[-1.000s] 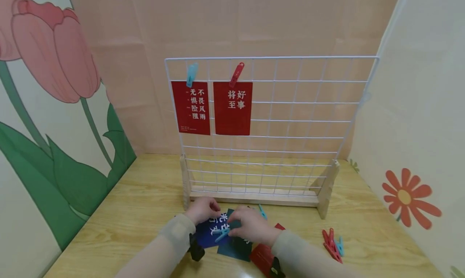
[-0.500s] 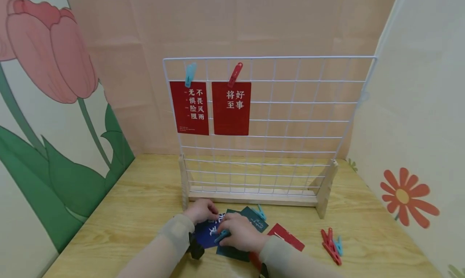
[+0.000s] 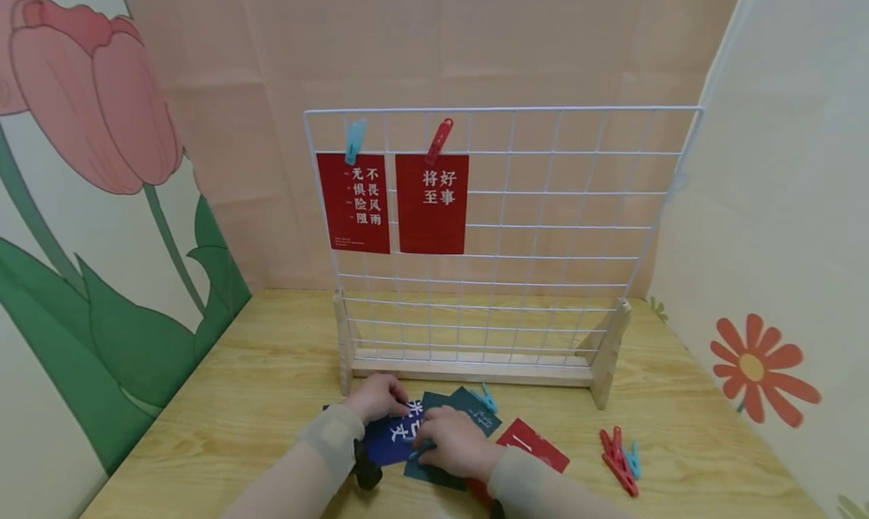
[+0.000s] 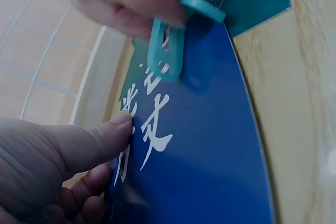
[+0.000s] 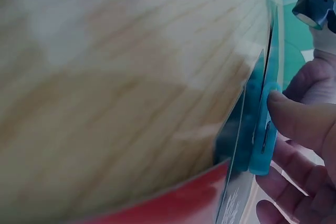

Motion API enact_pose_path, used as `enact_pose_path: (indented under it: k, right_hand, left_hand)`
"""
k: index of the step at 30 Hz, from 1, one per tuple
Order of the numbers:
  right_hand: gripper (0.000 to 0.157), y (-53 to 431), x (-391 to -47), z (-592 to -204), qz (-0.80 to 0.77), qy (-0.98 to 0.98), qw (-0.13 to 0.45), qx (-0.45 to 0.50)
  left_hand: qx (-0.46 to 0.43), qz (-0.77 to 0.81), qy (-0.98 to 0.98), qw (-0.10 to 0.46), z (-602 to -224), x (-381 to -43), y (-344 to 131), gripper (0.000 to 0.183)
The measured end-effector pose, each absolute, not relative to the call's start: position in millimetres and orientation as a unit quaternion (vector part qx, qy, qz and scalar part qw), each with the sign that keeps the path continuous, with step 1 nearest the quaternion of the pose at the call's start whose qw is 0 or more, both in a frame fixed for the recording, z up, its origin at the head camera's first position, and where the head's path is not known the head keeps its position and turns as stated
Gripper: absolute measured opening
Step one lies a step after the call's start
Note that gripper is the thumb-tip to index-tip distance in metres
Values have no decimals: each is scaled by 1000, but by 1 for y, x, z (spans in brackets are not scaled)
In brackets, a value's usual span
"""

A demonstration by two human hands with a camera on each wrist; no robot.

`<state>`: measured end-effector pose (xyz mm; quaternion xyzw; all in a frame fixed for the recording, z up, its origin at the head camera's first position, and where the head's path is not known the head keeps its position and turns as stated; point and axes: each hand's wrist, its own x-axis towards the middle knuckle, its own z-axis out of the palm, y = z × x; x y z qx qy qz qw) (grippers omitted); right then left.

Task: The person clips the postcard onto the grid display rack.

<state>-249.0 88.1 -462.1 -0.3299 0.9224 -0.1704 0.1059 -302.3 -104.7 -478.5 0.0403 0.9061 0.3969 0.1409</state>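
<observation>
A dark blue card (image 3: 385, 445) with white characters lies on the table; my left hand (image 3: 376, 398) pinches its edge between thumb and fingers. My right hand (image 3: 456, 440) is just to the right, over the dark green cards (image 3: 471, 407). It holds a light blue clothespin (image 4: 167, 59) by thumb and fingers above the blue card's far end, as the left wrist view shows. In the right wrist view the thumb presses on the side of this clothespin (image 5: 265, 135). Part of the green cards is hidden under the right hand.
A white wire grid (image 3: 543, 225) on a wooden stand (image 3: 475, 372) rises behind the hands. Two red cards (image 3: 432, 217) hang there from clothespins. Another red card (image 3: 532, 445) and a blue clothespin (image 3: 486, 397) lie nearby; red clothespins (image 3: 616, 462) lie farther right.
My right hand has shifted slightly left and its fingers have come over the blue clothespin, now gripping it. More of the green and red cards shows beside it. My left hand has stayed.
</observation>
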Motion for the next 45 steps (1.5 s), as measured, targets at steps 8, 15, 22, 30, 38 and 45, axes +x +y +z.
enact_pose_path:
  k: [8, 15, 22, 30, 38, 45]
  right_hand:
    - [5, 99, -244, -458, -174, 932, 96, -302]
    - [13, 91, -246, -457, -170, 928, 81, -322]
    - [13, 85, -246, -457, -171, 922, 66, -342]
    - [19, 94, -248, -452, -267, 918, 106, -274]
    - [41, 108, -251, -442, -325, 905, 133, -241]
    - [39, 120, -255, -441, -384, 879, 149, -239]
  left_hand:
    - [39, 384, 913, 134, -474, -301, -100, 20]
    - [60, 358, 922, 133, -471, -300, -93, 24]
    - [56, 348, 926, 134, -475, -301, -92, 21]
    - [55, 398, 906, 130, -473, -299, -99, 17]
    - [52, 434, 888, 143, -465, -300, -109, 15]
    - [60, 475, 863, 161, -461, -300, -115, 21]
